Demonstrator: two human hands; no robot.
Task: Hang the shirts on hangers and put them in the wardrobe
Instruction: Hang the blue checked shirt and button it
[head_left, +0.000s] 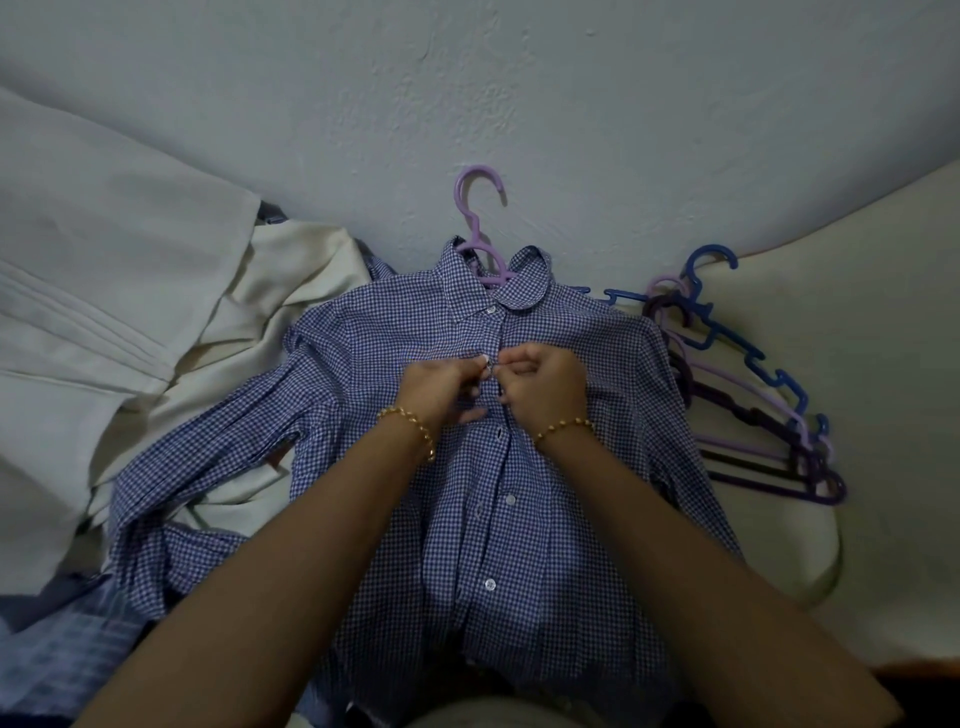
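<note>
Cream garments (130, 291) fill the left of the frame. At centre lies the checked shirt (519, 519), a lilac hanger (470, 215) poking from its collar — the left hand (441, 384) and right hand (545, 384) both pinch its button placket. Spare hangers (748, 410) are piled at right.

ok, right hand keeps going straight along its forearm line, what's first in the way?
Probably the left hand, which meets the right hand at the shirt button; past it, the collar. Depth is unclear.
</note>
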